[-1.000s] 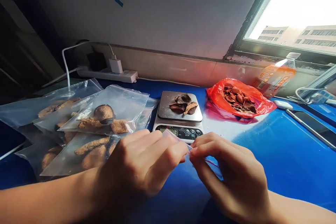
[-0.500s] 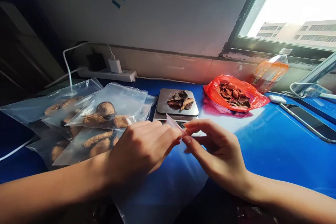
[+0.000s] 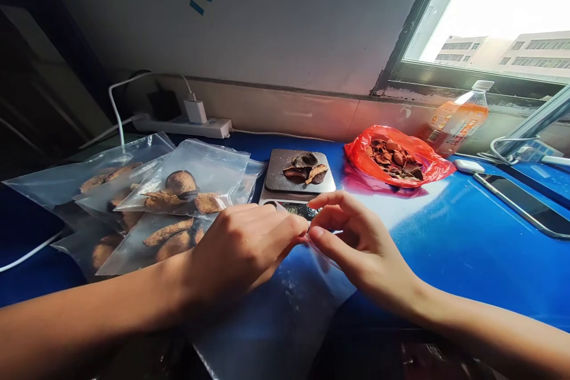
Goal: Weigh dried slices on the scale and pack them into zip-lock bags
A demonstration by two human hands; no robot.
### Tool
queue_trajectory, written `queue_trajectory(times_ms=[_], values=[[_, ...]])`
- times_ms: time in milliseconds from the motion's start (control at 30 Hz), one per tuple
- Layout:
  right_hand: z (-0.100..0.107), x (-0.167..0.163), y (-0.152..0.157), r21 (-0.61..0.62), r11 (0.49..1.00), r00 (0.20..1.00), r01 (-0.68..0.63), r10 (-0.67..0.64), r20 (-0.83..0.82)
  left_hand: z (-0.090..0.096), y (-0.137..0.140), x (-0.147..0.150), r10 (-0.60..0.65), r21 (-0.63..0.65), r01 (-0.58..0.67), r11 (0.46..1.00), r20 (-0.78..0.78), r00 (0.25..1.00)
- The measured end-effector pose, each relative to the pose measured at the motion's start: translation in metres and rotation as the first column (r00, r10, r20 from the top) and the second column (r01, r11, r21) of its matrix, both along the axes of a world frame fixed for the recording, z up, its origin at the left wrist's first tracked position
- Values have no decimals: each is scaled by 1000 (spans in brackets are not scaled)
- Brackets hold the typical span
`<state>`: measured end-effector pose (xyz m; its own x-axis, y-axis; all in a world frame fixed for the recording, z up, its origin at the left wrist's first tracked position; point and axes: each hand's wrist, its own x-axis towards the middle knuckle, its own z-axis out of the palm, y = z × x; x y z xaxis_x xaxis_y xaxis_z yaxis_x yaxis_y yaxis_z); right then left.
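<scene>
My left hand (image 3: 252, 243) is closed on the top edge of a clear plastic zip bag (image 3: 285, 314), which hangs down in front of the table edge. Thumb and forefinger of my right hand (image 3: 356, 243) pinch the same edge just to the right, the other fingers loosely curled. No contents show in the bag. Beyond my hands stands a kitchen scale (image 3: 276, 163), its display partly covered by them. A few dried brown slices (image 3: 307, 167) lie on its plate.
Filled clear bags of dried pieces (image 3: 182, 175) overlap on the left. A red plastic bag (image 3: 356, 151) of dried slices sits at the back right, near a drink bottle (image 3: 458, 119). A phone (image 3: 525, 202) lies far right. A power strip (image 3: 178, 126) runs along the wall.
The bag's raised corner has dropped lower between my hands, and more of the scale's display shows. Both hands stay at the bag's edge, with small finger shifts.
</scene>
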<state>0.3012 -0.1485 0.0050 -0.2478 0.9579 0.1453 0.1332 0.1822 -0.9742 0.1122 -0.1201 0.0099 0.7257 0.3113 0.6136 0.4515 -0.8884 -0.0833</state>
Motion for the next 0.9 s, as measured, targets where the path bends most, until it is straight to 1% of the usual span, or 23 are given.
queue_trajectory(times_ms=[67, 167, 300, 367, 433, 533, 600, 633, 700, 800, 900], values=[[2, 3, 2, -61, 995, 996, -82, 83, 29, 1, 0, 0, -13, -2, 13, 1000, -23, 1000], [5, 6, 4, -116, 976, 983, -182, 185, 14, 0, 0, -1, -33, -14, 33, 999, -30, 999], [5, 7, 6, -195, 940, 960, -279, 271, -65, -1, -1, 0, -68, -13, 67, 998, -39, 997], [4, 6, 5, -186, 936, 954, -300, 294, -60, 0, -2, 2, -70, -2, 69, 998, -58, 996], [4, 6, 5, -132, 953, 962, -272, 274, 1, 2, -3, 3, -77, 27, 79, 997, -69, 995], [7, 7, 6, -12, 989, 979, -145, 145, 145, 6, -4, 1, -73, 82, 79, 993, -74, 995], [11, 11, 7, 73, 994, 964, -84, 62, 258, 8, -4, -1, -66, 99, 70, 993, -45, 997], [13, 12, 8, 116, 989, 946, -88, 46, 320, 8, -4, -3, -66, 95, 68, 993, -28, 997], [16, 16, 7, 199, 967, 892, -162, 57, 449, 8, -4, -5, -85, 77, 85, 993, -6, 996], [17, 19, 4, 311, 905, 786, -292, 42, 616, 6, -4, -5, -153, 59, 153, 986, 0, 988], [17, 23, 2, 354, 857, 701, -374, 11, 713, 8, -5, -5, -231, 26, 231, 973, 9, 973]])
